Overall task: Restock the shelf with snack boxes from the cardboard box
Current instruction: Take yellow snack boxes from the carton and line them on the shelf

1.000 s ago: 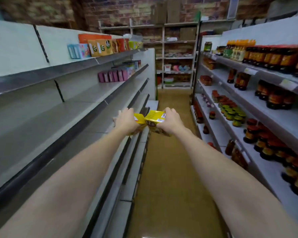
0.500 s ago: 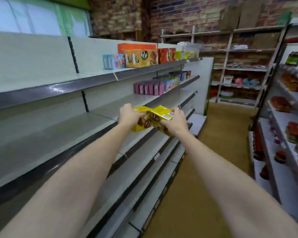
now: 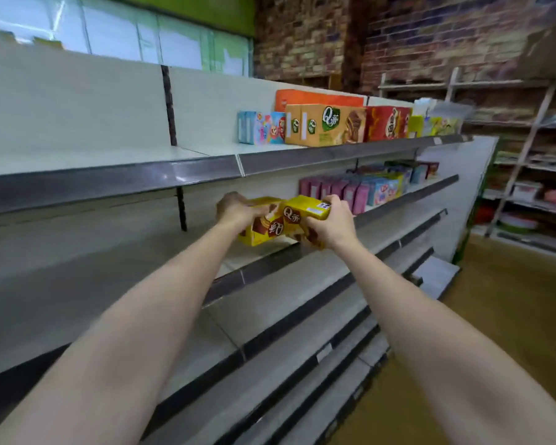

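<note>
Both arms reach out toward the second shelf (image 3: 161,261) of the white gondola unit, carrying 2 yellow snack boxes side by side. The left hand (image 3: 238,211) wraps over the top of the left yellow box (image 3: 264,228), fingers curled down its far side, while the right hand (image 3: 329,221) clasps the right yellow box (image 3: 305,211) with fingers closed over its upper edge and thumb beneath. The 2 boxes touch each other and sit tilted, printed faces toward the camera, just above the front edge of that shelf; whether either one already rests on it cannot be told. Holding them pressed together probably lets both go down in 1 motion and stay aligned. They hover over a bare stretch of the shelf, with pink snack packs (image 3: 334,189) lined up further right on the same level, so the yellow pair seems meant to extend that row. On the top shelf (image 3: 206,167) stand orange Q-brand boxes (image 3: 325,125) and red boxes (image 3: 387,122). The cardboard box is not in view.
</note>
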Action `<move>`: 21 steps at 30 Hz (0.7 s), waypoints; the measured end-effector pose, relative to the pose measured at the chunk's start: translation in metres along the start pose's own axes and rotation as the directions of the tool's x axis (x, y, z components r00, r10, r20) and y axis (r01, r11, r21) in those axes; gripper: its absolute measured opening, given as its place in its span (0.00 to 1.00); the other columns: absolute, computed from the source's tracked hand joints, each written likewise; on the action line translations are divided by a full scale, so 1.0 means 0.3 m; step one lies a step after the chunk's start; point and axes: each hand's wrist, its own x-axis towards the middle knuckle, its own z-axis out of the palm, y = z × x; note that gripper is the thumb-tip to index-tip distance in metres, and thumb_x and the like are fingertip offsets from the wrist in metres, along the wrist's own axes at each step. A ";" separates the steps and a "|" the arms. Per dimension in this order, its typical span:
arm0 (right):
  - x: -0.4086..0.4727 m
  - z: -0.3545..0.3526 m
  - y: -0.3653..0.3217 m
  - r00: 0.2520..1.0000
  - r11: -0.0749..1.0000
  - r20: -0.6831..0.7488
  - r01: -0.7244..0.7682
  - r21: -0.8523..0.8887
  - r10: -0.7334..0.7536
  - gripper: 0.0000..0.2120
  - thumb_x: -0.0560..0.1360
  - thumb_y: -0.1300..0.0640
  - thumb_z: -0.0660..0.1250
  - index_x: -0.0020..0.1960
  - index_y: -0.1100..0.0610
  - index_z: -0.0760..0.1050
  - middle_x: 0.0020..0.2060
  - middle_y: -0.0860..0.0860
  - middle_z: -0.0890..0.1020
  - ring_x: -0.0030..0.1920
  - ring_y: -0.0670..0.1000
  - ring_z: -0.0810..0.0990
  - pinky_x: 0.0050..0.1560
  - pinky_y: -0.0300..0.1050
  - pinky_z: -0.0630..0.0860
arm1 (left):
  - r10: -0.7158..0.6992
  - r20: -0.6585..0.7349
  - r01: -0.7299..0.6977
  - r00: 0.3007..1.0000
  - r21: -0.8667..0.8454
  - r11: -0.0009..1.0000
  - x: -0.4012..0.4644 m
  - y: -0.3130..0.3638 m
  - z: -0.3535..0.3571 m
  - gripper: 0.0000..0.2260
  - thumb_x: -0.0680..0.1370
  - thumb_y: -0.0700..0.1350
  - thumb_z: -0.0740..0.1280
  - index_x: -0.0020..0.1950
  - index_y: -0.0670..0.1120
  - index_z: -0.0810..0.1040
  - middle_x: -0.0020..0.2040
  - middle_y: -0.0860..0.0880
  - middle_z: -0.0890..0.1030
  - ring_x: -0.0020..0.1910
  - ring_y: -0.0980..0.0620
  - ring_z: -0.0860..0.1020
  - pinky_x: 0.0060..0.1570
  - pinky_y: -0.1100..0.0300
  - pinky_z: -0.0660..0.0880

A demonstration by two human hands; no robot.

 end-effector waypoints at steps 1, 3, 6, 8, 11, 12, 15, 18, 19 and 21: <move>0.049 0.021 0.015 1.000 1.000 0.012 0.003 -0.006 -0.003 0.29 0.70 0.52 0.75 0.67 0.59 0.71 0.59 0.58 0.74 0.59 0.58 0.75 0.59 0.46 0.70 | -0.006 0.001 0.006 1.000 0.039 0.999 0.040 0.000 0.011 0.25 0.66 0.54 0.80 0.56 0.42 0.79 0.52 0.46 0.82 0.50 0.45 0.82 0.48 0.55 0.80; 0.134 0.069 0.046 0.999 1.000 0.052 0.008 0.000 -0.008 0.29 0.70 0.51 0.75 0.66 0.59 0.71 0.58 0.59 0.74 0.59 0.59 0.75 0.60 0.48 0.71 | -0.013 0.006 0.012 1.000 0.098 0.995 0.125 -0.017 0.047 0.24 0.67 0.54 0.80 0.54 0.40 0.81 0.51 0.44 0.83 0.49 0.45 0.82 0.48 0.53 0.80; 0.249 0.140 0.093 0.996 0.999 0.079 0.033 0.007 -0.033 0.28 0.69 0.50 0.75 0.63 0.61 0.71 0.60 0.61 0.73 0.64 0.62 0.72 0.61 0.49 0.71 | 0.000 0.000 0.000 1.000 0.142 0.990 0.233 -0.042 0.098 0.23 0.65 0.55 0.80 0.48 0.39 0.82 0.48 0.41 0.84 0.44 0.45 0.82 0.39 0.55 0.78; 0.310 0.180 0.120 0.991 1.000 0.129 0.029 0.007 -0.030 0.29 0.70 0.51 0.75 0.65 0.62 0.69 0.61 0.60 0.73 0.62 0.58 0.72 0.56 0.42 0.68 | -0.021 -0.010 0.022 1.000 0.176 0.984 0.284 -0.058 0.125 0.22 0.66 0.55 0.80 0.46 0.38 0.82 0.45 0.41 0.84 0.40 0.46 0.81 0.31 0.59 0.71; 0.386 0.231 0.160 0.981 1.000 0.193 0.004 0.030 -0.010 0.32 0.70 0.54 0.76 0.69 0.62 0.68 0.60 0.58 0.74 0.58 0.55 0.75 0.52 0.40 0.67 | -0.051 -0.014 0.052 0.999 0.202 0.978 0.342 -0.081 0.153 0.23 0.65 0.53 0.80 0.49 0.38 0.81 0.49 0.41 0.84 0.45 0.45 0.82 0.33 0.60 0.69; 0.406 0.246 0.173 0.978 1.000 0.209 -0.001 0.029 -0.006 0.32 0.70 0.56 0.75 0.69 0.63 0.68 0.60 0.59 0.74 0.59 0.57 0.76 0.52 0.41 0.68 | -0.048 -0.023 0.052 0.999 0.221 0.974 0.365 -0.091 0.163 0.24 0.64 0.54 0.80 0.50 0.38 0.81 0.50 0.40 0.84 0.47 0.44 0.82 0.36 0.60 0.71; 0.466 0.289 0.213 0.971 0.999 0.239 -0.020 0.037 0.010 0.29 0.71 0.60 0.72 0.69 0.63 0.68 0.60 0.60 0.73 0.59 0.60 0.75 0.51 0.41 0.68 | -0.053 -0.036 0.061 0.998 0.280 0.958 0.400 -0.105 0.195 0.29 0.63 0.58 0.80 0.52 0.38 0.81 0.52 0.40 0.83 0.51 0.43 0.82 0.47 0.53 0.76; 0.523 0.330 0.257 0.956 0.999 0.293 -0.004 0.035 -0.007 0.30 0.72 0.56 0.72 0.70 0.61 0.67 0.64 0.63 0.70 0.61 0.63 0.74 0.57 0.45 0.71 | -0.040 -0.058 0.054 0.998 0.276 0.960 0.429 -0.126 0.232 0.40 0.53 0.65 0.75 0.56 0.40 0.80 0.54 0.41 0.82 0.53 0.43 0.81 0.52 0.51 0.78; 0.543 0.344 0.275 0.948 0.999 0.317 0.004 0.044 -0.018 0.31 0.72 0.54 0.71 0.71 0.61 0.66 0.65 0.64 0.69 0.62 0.64 0.74 0.60 0.48 0.71 | -0.037 -0.080 0.057 0.996 0.274 0.960 0.440 -0.135 0.243 0.40 0.53 0.65 0.74 0.57 0.40 0.79 0.56 0.41 0.82 0.54 0.43 0.81 0.52 0.51 0.78; 0.590 0.361 0.309 0.939 0.997 0.340 0.033 0.068 -0.054 0.34 0.70 0.49 0.69 0.72 0.60 0.65 0.65 0.65 0.71 0.62 0.64 0.74 0.61 0.50 0.71 | -0.038 -0.095 0.065 0.995 0.303 0.951 0.453 -0.138 0.266 0.36 0.59 0.62 0.78 0.59 0.40 0.78 0.58 0.41 0.81 0.55 0.43 0.80 0.53 0.52 0.77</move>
